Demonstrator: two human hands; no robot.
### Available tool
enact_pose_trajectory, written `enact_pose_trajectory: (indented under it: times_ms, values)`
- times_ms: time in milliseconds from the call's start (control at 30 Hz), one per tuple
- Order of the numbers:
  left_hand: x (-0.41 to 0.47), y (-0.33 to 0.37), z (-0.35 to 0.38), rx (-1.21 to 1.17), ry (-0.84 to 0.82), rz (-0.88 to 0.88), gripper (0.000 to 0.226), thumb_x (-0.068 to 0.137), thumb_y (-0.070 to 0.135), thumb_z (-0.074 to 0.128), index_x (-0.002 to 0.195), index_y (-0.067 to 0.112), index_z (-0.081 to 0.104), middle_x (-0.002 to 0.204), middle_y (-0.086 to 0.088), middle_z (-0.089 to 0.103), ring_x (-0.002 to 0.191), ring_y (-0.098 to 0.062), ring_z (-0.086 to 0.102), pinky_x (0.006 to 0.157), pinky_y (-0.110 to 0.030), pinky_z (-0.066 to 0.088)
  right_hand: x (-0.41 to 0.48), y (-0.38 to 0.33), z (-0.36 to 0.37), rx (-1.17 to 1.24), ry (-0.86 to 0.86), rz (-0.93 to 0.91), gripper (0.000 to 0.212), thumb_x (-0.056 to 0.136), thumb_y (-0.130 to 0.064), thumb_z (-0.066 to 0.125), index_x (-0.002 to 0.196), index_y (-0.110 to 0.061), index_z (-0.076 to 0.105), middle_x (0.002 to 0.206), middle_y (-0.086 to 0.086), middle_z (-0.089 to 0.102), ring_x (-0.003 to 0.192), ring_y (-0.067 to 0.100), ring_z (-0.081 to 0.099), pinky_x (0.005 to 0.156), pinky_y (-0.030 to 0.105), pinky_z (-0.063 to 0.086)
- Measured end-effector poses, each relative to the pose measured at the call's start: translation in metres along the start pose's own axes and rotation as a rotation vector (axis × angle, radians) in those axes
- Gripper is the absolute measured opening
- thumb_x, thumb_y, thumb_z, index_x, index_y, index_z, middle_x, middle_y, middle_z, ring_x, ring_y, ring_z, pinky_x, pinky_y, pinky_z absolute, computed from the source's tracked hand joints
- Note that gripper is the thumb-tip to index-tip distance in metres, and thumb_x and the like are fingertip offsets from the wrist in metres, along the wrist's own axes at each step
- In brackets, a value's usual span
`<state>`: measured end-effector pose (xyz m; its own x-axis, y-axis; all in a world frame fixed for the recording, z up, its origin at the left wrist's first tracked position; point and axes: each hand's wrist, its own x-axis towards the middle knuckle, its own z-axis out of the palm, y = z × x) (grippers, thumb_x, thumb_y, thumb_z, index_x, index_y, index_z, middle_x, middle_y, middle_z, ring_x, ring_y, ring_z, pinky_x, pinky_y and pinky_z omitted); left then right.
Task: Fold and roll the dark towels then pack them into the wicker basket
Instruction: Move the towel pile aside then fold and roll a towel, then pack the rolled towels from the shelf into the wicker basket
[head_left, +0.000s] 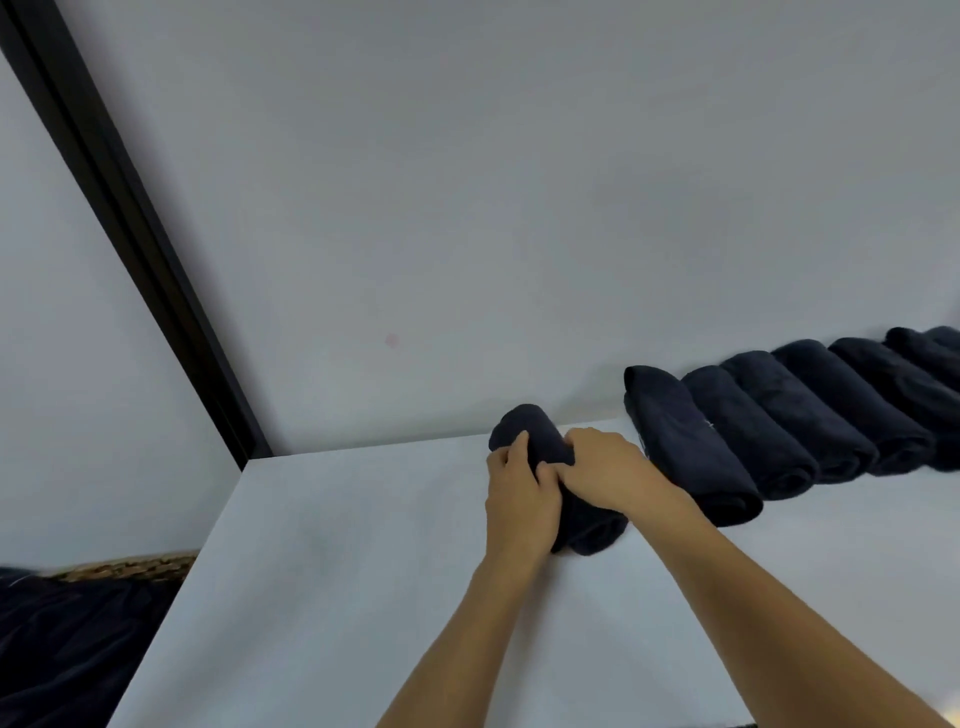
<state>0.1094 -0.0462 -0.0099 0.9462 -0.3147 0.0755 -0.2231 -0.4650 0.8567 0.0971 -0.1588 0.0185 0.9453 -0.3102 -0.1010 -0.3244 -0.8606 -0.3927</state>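
Note:
A dark rolled towel (535, 434) lies on the white table (332, 561) near its far edge. My left hand (519, 499) grips the roll from the left with curled fingers. My right hand (605, 467) grips it from the right, fingers curled over its top. The two hands touch each other on the roll. To the right, a row of several rolled dark towels (789, 415) lies side by side along the wall. The wicker basket (130, 566) shows only part of its rim at the lower left, below the table's left edge.
A pile of dark cloth (67, 649) lies at the lower left by the basket. A pale wall stands right behind the table, with a black vertical frame (130, 208) at the left. Bare table surface stretches in front of my hands.

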Motion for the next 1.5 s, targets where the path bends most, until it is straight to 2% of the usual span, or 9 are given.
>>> enact_pose_trajectory:
  times_ms: [133, 300, 400, 500, 633, 933, 1167, 1367, 1500]
  values:
    - [0.010, 0.015, 0.034, -0.018, -0.119, 0.053, 0.054, 0.099, 0.015, 0.040, 0.152, 0.015, 0.027, 0.154, -0.007, 0.027, 0.137, -0.019, 0.036, 0.103, -0.019, 0.026, -0.011, 0.021, -0.008, -0.230, 0.210, 0.036, 0.031, 0.097, -0.032, 0.049, 0.124, -0.017, 0.051, 0.119, 0.007, 0.050, 0.109, 0.028, 0.050, 0.082, 0.035, 0.044]
    - [0.036, 0.021, 0.060, 0.015, -0.136, 0.104, 0.045, 0.095, 0.010, 0.044, 0.139, 0.011, 0.047, 0.143, -0.007, 0.043, 0.129, -0.019, 0.045, 0.101, -0.020, 0.034, -0.008, 0.036, -0.013, -0.428, 0.336, 0.009, 0.027, 0.101, -0.027, 0.045, 0.125, -0.018, 0.051, 0.119, 0.004, 0.055, 0.112, 0.025, 0.049, 0.085, 0.033, 0.038]
    - [0.049, 0.021, 0.070, 0.021, -0.105, 0.103, 0.029, 0.088, 0.008, 0.048, 0.115, 0.011, 0.061, 0.122, -0.007, 0.058, 0.108, -0.022, 0.057, 0.085, -0.021, 0.045, -0.005, 0.039, -0.016, -0.387, 0.326, 0.012, 0.023, 0.100, -0.020, 0.045, 0.120, -0.012, 0.056, 0.123, 0.006, 0.048, 0.113, 0.024, 0.045, 0.073, 0.029, 0.036]
    - [0.055, 0.019, 0.078, 0.048, -0.054, 0.109, 0.020, 0.080, 0.004, 0.045, 0.082, 0.016, 0.060, 0.095, -0.008, 0.064, 0.077, -0.016, 0.057, 0.060, -0.012, 0.037, -0.002, 0.042, -0.018, -0.340, 0.341, 0.009, 0.020, 0.099, -0.016, 0.045, 0.113, -0.012, 0.059, 0.120, 0.005, 0.046, 0.109, 0.022, 0.044, 0.064, 0.028, 0.035]
    - [0.045, 0.022, 0.076, 0.054, -0.057, 0.097, 0.030, 0.091, 0.008, 0.041, 0.109, 0.017, 0.064, 0.116, -0.002, 0.055, 0.082, -0.005, 0.054, 0.068, -0.008, 0.039, 0.002, 0.046, -0.018, -0.302, 0.337, -0.011, 0.018, 0.099, -0.015, 0.045, 0.111, -0.013, 0.057, 0.116, 0.004, 0.049, 0.106, 0.021, 0.047, 0.062, 0.028, 0.035]
    - [0.028, 0.021, 0.079, 0.287, -0.105, 0.124, 0.038, 0.095, 0.041, 0.034, 0.126, 0.028, 0.053, 0.130, 0.001, 0.058, 0.106, -0.026, 0.059, 0.091, -0.044, 0.050, -0.007, 0.057, -0.013, -0.316, 0.329, -0.068, 0.021, 0.100, -0.015, 0.044, 0.117, -0.012, 0.056, 0.114, 0.007, 0.055, 0.108, 0.023, 0.051, 0.070, 0.027, 0.037]
    - [-0.011, 0.024, 0.075, 0.298, 0.023, 0.152, 0.026, 0.095, 0.029, 0.035, 0.109, 0.020, 0.055, 0.107, -0.002, 0.064, 0.093, -0.028, 0.059, 0.081, -0.048, 0.049, -0.065, 0.066, -0.015, 0.203, 0.388, -0.137, 0.025, 0.097, -0.013, 0.048, 0.118, -0.015, 0.062, 0.110, 0.003, 0.060, 0.099, 0.022, 0.058, 0.079, 0.036, 0.051]
    - [-0.109, 0.014, 0.062, 0.122, 0.085, 0.156, 0.034, 0.099, 0.023, 0.045, 0.132, 0.018, 0.054, 0.134, -0.007, 0.051, 0.121, -0.024, 0.049, 0.102, -0.033, 0.040, -0.169, 0.080, 0.010, 0.564, 0.378, -0.101, 0.033, 0.096, -0.018, 0.055, 0.129, -0.016, 0.060, 0.125, -0.002, 0.062, 0.108, 0.007, 0.057, 0.088, 0.016, 0.038]
    - [-0.207, -0.005, 0.055, -0.072, 0.133, 0.192, 0.025, 0.098, 0.026, 0.049, 0.119, 0.024, 0.062, 0.105, 0.006, 0.059, 0.086, -0.004, 0.057, 0.078, -0.018, 0.047, -0.250, 0.095, 0.045, 0.804, 0.348, 0.004, 0.024, 0.095, -0.022, 0.056, 0.116, -0.020, 0.067, 0.108, -0.010, 0.068, 0.099, 0.005, 0.063, 0.089, 0.028, 0.052]
